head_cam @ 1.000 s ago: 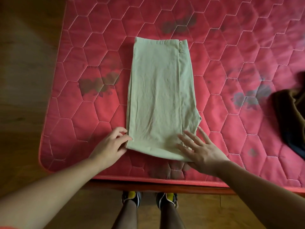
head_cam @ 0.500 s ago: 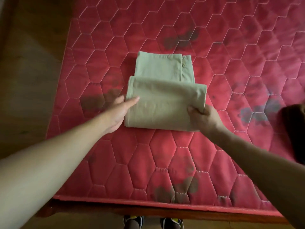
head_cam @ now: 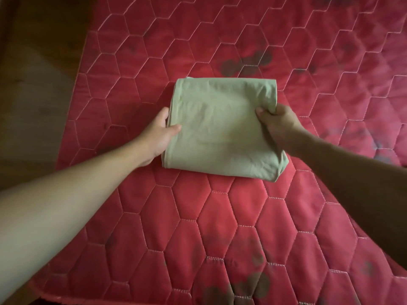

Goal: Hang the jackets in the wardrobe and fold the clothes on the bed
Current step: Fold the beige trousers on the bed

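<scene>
- Folded over once more since half a second ago, the beige garment [head_cam: 222,128] is now one squat packet where two stepped layers showed then. Both hands have shifted to its sides.
- Nearest lies bare quilt of the red mattress [head_cam: 220,227], with dark blotches by the near edge of the bed.
- The left hand [head_cam: 161,130] grips the packet's left edge, thumb on top and fingers tucked out of sight beneath.
- The right hand [head_cam: 276,124] pinches the right edge, thumb on top and fingers curled round a bunch of cloth.
- The garment sits mid-mattress between the hands (whether it is lifted or resting, I cannot tell). It is soft and faintly creased, with stacked layers showing along the left edge and the near right corner bulging a little.
- By my judgement this piece is all but folded and wants only squaring and letting go.
- Farther off there is more stained quilt. No jackets, wardrobe or other clothes are in view, so what remains cannot be gauged.
</scene>
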`<action>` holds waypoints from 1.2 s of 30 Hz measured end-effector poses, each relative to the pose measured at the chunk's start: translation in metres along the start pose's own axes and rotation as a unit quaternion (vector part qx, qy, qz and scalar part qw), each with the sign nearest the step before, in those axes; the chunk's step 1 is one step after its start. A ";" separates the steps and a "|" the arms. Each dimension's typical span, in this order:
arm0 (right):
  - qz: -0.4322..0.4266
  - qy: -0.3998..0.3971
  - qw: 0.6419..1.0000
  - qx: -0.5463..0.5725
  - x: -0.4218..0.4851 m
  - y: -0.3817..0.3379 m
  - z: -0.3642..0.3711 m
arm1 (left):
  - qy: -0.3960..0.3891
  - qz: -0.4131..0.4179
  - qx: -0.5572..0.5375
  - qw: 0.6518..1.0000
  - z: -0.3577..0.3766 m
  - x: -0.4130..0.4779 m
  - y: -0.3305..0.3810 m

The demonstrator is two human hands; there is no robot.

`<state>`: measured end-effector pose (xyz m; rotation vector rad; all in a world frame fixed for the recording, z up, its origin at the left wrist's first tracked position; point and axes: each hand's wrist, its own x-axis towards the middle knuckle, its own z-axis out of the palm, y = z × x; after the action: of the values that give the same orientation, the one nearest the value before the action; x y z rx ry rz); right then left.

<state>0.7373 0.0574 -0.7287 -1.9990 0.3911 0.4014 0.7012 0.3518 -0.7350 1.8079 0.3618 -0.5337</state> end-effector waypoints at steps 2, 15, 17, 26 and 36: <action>0.012 0.000 1.000 -0.011 0.017 -0.002 0.004 | 0.022 -0.021 0.008 1.000 0.004 0.015 0.000; -0.032 0.107 0.994 -0.015 0.034 0.013 0.016 | -0.025 0.011 0.039 0.999 0.001 0.036 0.008; -0.025 0.098 0.994 -0.028 0.043 0.011 0.015 | -0.008 0.006 0.017 1.000 0.005 0.039 0.012; 0.209 -0.093 0.962 0.149 0.020 0.034 -0.008 | -0.040 -0.102 -0.139 0.984 0.001 -0.002 -0.027; 0.208 -0.186 0.913 0.298 -0.035 0.066 -0.013 | -0.006 0.022 0.147 0.989 -0.007 0.010 -0.044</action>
<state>0.6782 0.0204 -0.7599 -1.2023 0.6130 0.8077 0.6887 0.3712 -0.7743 2.0898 0.2429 -0.5891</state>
